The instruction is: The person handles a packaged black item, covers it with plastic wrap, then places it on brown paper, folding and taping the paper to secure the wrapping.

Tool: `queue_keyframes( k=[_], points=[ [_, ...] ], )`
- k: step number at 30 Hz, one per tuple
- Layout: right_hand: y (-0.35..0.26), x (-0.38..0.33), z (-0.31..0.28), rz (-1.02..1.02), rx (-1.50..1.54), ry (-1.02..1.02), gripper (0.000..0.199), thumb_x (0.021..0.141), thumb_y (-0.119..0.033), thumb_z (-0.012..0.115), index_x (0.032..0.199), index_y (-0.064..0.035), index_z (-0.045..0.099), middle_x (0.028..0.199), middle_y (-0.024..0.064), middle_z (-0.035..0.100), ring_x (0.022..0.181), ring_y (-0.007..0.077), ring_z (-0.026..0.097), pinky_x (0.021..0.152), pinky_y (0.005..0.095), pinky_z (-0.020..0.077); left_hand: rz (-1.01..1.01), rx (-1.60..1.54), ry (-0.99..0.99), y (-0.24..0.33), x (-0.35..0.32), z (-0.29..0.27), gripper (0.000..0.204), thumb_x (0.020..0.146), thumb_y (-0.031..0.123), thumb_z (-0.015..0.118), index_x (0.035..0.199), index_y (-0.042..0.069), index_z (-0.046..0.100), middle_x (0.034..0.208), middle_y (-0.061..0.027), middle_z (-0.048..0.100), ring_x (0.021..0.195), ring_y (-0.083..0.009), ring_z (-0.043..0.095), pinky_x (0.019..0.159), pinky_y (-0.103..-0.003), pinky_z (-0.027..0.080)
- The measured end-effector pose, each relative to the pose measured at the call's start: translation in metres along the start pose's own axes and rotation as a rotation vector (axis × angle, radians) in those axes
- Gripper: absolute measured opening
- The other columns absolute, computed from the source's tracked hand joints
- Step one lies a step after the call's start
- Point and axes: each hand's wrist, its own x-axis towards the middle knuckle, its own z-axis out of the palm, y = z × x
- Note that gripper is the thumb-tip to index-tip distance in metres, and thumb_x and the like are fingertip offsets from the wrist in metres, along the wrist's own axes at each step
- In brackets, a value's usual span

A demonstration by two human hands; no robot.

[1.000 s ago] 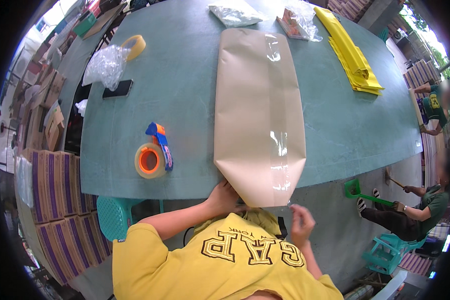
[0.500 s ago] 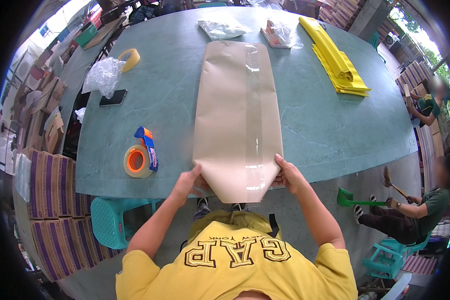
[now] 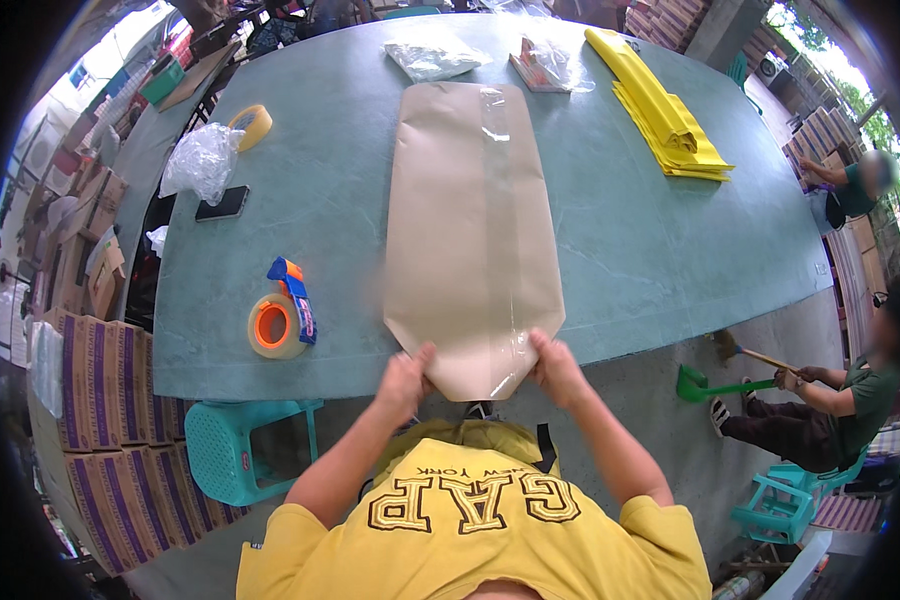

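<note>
A long brown paper package (image 3: pixel 440 200) lies on the green table, with a strip of clear tape (image 3: pixel 500 220) running along its right half. Its near end is folded to a taper and juts past the table's front edge. My left hand (image 3: pixel 406 382) is closed on the left slanted fold, thumb on top. On the opposite fold, my right hand (image 3: pixel 556 372) grips the paper the same way. The fingers under the paper are hidden. Left of the package sits a tape dispenser (image 3: pixel 288 312) with an orange core and a blue-and-orange handle.
At the left are a phone (image 3: pixel 222 204), crumpled clear plastic (image 3: pixel 202 164) and a tape roll (image 3: pixel 252 126). Folded yellow sheets (image 3: pixel 670 120) lie at the far right. A teal stool (image 3: pixel 240 450) stands beside stacked cartons (image 3: pixel 110 390). One seated person (image 3: pixel 840 400) holds a broom and a green dustpan.
Both my hands have slid inward along the folds, toward the package's near tip. The near end now looks narrower. At the right, the person farther back has shifted.
</note>
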Motion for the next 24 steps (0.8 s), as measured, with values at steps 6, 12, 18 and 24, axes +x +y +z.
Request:
queue_keyframes(
  k=[6, 12, 18, 24],
  points=[
    [0.029, -0.054, 0.047, 0.129, 0.101, -0.178, 0.053, 0.093, -0.038, 0.048, 0.116, 0.0091, 0.049, 0.105, 0.0191, 0.06, 0.096, 0.0275, 0.062, 0.087, 0.0386, 0.0504, -0.018, 0.003, -0.13, -0.007, -0.029, 0.006, 0.027, 0.088, 0.021, 0.059, 0.098, -0.003, 0.059, 0.085, -0.0094, 0.063, 0.071, -0.0147, 0.06, 0.062, -0.026, 0.049],
    [0.031, -0.04, 0.022, 0.236, -0.134, -0.292, 0.053, 0.096, -0.037, 0.041, 0.12, 0.0102, 0.047, 0.112, 0.0188, 0.059, 0.107, 0.0249, 0.057, 0.096, 0.0354, 0.0431, -0.246, 0.345, -0.356, 0.02, -0.026, -0.011, 0.035, 0.085, 0.017, 0.062, 0.109, -0.009, 0.057, 0.099, -0.0151, 0.064, 0.095, -0.0202, 0.061, 0.083, -0.032, 0.049],
    [-0.052, -0.055, -0.043, -0.175, -0.87, 0.469, 0.034, 0.089, -0.029, 0.051, 0.094, 0.0011, 0.066, 0.092, 0.0152, 0.067, 0.092, 0.0245, 0.064, 0.083, 0.0339, 0.0487, 0.217, 1.185, -0.355, 0.131, -0.041, -0.006, 0.021, 0.082, 0.018, 0.061, 0.095, 0.003, 0.066, 0.093, -0.0096, 0.067, 0.094, -0.0165, 0.062, 0.083, -0.03, 0.047],
    [-0.07, 0.041, 0.029, -0.986, -1.475, 0.174, 0.055, 0.088, -0.042, 0.05, 0.131, -0.0083, 0.042, 0.135, 0.0125, 0.042, 0.129, 0.029, 0.035, 0.106, 0.0455, 0.0256, 1.279, 1.548, -0.29, 0.132, 0.089, 0.058, 0.043, 0.082, 0.035, 0.061, 0.115, 0.008, 0.056, 0.12, -0.0157, 0.054, 0.117, -0.0307, 0.046, 0.1, -0.041, 0.034]
  ],
)
